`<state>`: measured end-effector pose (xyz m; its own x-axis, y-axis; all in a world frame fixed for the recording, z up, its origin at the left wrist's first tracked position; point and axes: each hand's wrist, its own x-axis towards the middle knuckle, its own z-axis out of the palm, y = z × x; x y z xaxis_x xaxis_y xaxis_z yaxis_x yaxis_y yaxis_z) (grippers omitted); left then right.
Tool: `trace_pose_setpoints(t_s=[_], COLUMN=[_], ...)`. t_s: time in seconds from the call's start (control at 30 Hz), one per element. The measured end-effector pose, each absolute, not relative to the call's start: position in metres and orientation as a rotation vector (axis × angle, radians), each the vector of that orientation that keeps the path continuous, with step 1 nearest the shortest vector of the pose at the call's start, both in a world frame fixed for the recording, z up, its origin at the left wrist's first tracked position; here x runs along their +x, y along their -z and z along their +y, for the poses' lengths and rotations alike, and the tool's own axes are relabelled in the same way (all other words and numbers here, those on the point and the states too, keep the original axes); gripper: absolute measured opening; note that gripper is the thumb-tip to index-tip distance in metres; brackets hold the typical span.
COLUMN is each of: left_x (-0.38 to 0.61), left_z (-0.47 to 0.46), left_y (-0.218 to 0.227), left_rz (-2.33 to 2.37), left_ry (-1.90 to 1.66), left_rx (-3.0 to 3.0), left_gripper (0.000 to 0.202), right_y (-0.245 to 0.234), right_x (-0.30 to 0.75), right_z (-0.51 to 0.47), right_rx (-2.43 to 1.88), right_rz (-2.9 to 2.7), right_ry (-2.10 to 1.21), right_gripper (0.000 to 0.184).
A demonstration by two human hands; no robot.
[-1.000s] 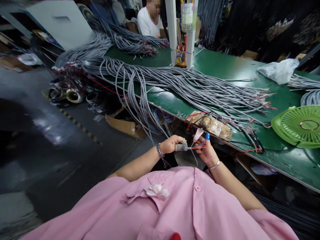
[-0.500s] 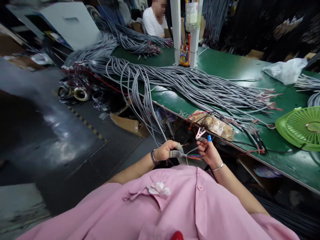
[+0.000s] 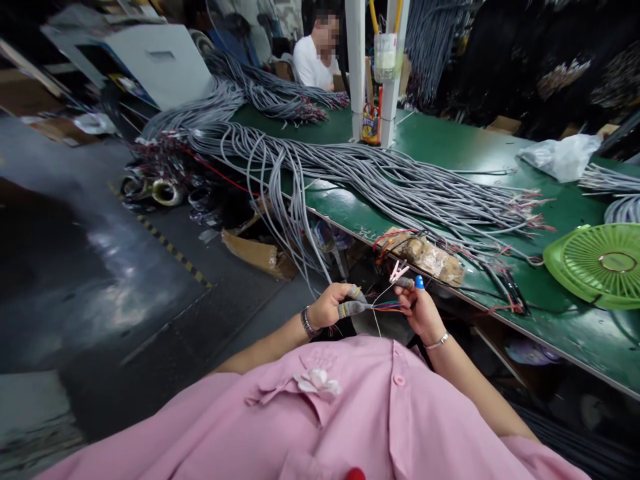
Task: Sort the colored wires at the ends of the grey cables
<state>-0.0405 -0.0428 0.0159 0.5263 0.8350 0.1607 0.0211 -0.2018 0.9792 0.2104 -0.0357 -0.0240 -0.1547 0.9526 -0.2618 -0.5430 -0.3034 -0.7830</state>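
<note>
My left hand (image 3: pixel 336 305) is closed around the end of a grey cable (image 3: pixel 305 257) that runs up to the bench; grey fabric covers sit on its fingertips. Thin coloured wires (image 3: pixel 386 307) fan out of that cable end toward my right hand (image 3: pixel 418 308). My right hand pinches those wires and also holds a small pink clip (image 3: pixel 399 271) that sticks up above its fingers. A blue cap covers one right fingertip. Both hands hover just below the front edge of the green bench (image 3: pixel 450 140).
A big bundle of grey cables (image 3: pixel 380 177) lies across the bench and hangs over its left edge. A taped brown block (image 3: pixel 425 253) sits at the front edge, a green fan (image 3: pixel 600 263) at right, a white post (image 3: pixel 356 67) behind. Another person (image 3: pixel 315 53) sits at the far end.
The view has shifted slightly. My hands stay together at the cable end; the right hand has spread the wires a little and the pink clip has moved slightly.
</note>
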Motion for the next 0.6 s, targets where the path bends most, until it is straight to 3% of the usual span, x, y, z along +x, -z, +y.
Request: trace_pose_setpoints(t_s=[0.2, 0.33, 0.5, 0.6], left_x=[-0.038, -0.043, -0.055, -0.057], left_z=[-0.035, -0.022, 0.006, 0.036], left_y=[-0.012, -0.004, -0.021, -0.042], left_rz=[0.790, 1.008, 1.019, 1.090], left_ry=[-0.621, -0.419, -0.495, -0.653], left_rx=[1.854, 2.200, 2.301, 2.314], left_gripper=[0.031, 0.023, 0.031, 0.030], right_y=[0.017, 0.006, -0.022, -0.037], right_x=[0.214, 0.226, 0.268, 0.300], right_z=[-0.035, -0.039, -0.034, -0.017], right_rx=[-0.959, -1.060, -1.203, -1.262], right_rz=[-0.723, -0.891, -1.166, -1.181], right_ry=[-1.609, -1.441, -0.884, -0.589], right_gripper=[0.049, 0.038, 0.029, 0.039])
